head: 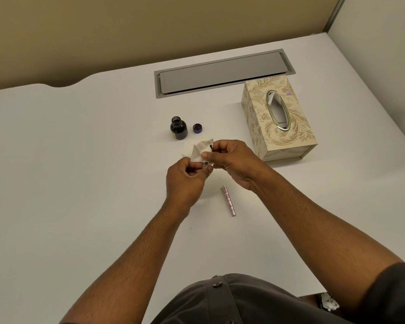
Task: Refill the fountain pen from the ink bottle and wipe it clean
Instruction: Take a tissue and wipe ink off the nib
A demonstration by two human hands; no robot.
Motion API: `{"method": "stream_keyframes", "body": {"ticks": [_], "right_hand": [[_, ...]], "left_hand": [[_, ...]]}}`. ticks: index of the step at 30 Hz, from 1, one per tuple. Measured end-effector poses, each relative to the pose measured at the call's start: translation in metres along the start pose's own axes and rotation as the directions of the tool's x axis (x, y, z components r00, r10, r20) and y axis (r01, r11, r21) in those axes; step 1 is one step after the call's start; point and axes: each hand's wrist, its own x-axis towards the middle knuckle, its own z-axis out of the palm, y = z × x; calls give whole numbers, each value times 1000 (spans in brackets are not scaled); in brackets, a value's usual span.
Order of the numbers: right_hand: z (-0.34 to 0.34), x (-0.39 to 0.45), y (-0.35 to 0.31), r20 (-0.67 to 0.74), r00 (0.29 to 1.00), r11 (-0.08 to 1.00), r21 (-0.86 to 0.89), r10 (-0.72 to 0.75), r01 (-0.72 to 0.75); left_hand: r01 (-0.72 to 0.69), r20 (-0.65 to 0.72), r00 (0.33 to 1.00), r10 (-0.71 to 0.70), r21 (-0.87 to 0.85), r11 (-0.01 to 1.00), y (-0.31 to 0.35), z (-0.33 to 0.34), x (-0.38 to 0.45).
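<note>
Nearest, pen barrel [229, 200] lay on desk [80, 160] — wiping step, I judged. Left hand [185, 181] pinched pen section [205, 163], right hand [229, 160] pinched tissue [198, 148] on it. Farther, ink bottle [178, 127] uncapped, cap [197, 128] right beside it — next calls for refitting barrel.

White desk [80, 160]: open ink bottle [178, 128], cap [197, 128], pen barrel [229, 200], tissue box [277, 118].
</note>
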Motion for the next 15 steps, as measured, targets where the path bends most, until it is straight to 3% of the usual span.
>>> {"method": "stream_keyframes", "body": {"ticks": [6,8,10,12,15], "right_hand": [[-5,3,-7,-105,993,992,102,-60,71],[-11,6,-11,-185,978,992,61,-96,109],[-20,10,-13,-272,944,967,-219,-187,128],[-26,10,-11,-271,906,815,-565,-326,124],[-20,2,-12,-160,880,647,-737,-448,196]], "left_hand": [[21,6,1000,-21,3,1000,-2,-1,-1],[31,2,1000,-31,9,999,-3,-2,-1],[34,-1,999,-34,1,999,-3,-3,0],[33,-2,999,-33,2,999,-2,-3,1],[17,0,1000,-17,6,1000,-1,-1,2]]}}
